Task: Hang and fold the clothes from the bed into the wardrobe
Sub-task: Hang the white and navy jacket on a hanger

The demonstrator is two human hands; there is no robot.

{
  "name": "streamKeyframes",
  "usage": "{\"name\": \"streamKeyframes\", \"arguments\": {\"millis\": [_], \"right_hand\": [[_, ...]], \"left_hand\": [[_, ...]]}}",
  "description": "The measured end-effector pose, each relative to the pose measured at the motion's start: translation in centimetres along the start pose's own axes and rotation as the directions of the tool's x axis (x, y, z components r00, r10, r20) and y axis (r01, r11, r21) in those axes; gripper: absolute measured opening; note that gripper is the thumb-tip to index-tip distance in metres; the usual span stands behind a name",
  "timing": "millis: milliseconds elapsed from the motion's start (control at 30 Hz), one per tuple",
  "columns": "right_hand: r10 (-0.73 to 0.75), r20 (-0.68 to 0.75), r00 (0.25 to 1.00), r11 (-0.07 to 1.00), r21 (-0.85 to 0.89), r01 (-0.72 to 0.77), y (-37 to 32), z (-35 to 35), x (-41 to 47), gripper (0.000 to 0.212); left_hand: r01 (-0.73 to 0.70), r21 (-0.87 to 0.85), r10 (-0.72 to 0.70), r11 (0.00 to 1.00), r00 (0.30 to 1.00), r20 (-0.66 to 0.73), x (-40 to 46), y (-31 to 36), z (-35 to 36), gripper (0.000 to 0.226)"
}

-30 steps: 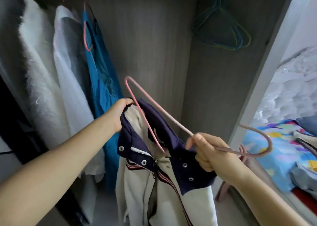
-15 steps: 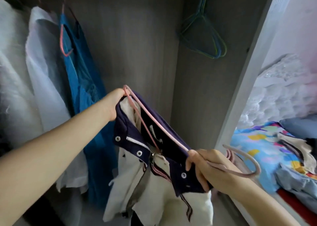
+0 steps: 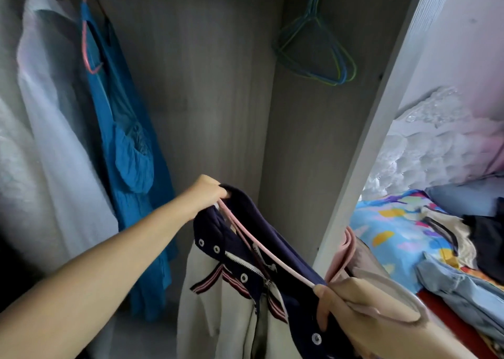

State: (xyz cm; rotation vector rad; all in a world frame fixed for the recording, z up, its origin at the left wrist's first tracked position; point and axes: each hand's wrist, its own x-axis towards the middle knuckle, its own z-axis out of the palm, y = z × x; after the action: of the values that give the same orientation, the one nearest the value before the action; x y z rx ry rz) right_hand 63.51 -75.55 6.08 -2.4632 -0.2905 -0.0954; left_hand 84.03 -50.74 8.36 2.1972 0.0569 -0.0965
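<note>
Since the earlier frame, the pink hanger [image 3: 268, 252] has slid further into the jacket [image 3: 231, 290]; its far end, which stood clear above the collar, now sits under the navy collar at my left hand [image 3: 210, 192]. Both hands have dropped lower in view.

Left hand: fingers curled round the top edge of the navy collar, holding it up in front of the wardrobe [image 3: 207, 86] back panel. Hanger end lies just beside those fingers.

Right hand [image 3: 362, 317]: fingers curled round the hanger near its hook; the hook loops over the back of that hand. The hanger rod runs diagonally from this grip up to the collar.

Jacket: cream body, navy collar with snaps, striped trim, zip partly open. It hangs below both hands, inside the wardrobe opening.

Hanging at left: blue dress [image 3: 131, 151] on a pink hanger, white garment [image 3: 57, 129] beside it. Spare hangers [image 3: 319, 45] hang at upper right. Bed [image 3: 387, 230] at right carries more clothes [image 3: 463, 249].
</note>
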Motion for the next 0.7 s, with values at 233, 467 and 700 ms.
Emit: {"name": "streamKeyframes", "arguments": {"millis": [233,467,700], "right_hand": [[0.159,0.016,0.987,0.978,0.134,-0.160,-0.8,0.2,4.1,0.022],[0.285,0.298,0.911,0.750,0.522,-0.406,-0.2,-1.9,10.1,0.028],[0.226,0.340,0.913,0.819,0.440,-0.367,-2.0,-3.4,13.2,0.025]], "left_hand": [[-0.336,0.509,0.481,0.792,0.857,-0.182,-4.0,0.6,5.9,0.021],[-0.259,0.511,0.299,0.820,0.954,0.005,-1.6,1.4,4.7,0.019],[-0.298,0.366,0.302,0.882,0.952,0.047,0.1,0.0,1.8,0.007]]}}
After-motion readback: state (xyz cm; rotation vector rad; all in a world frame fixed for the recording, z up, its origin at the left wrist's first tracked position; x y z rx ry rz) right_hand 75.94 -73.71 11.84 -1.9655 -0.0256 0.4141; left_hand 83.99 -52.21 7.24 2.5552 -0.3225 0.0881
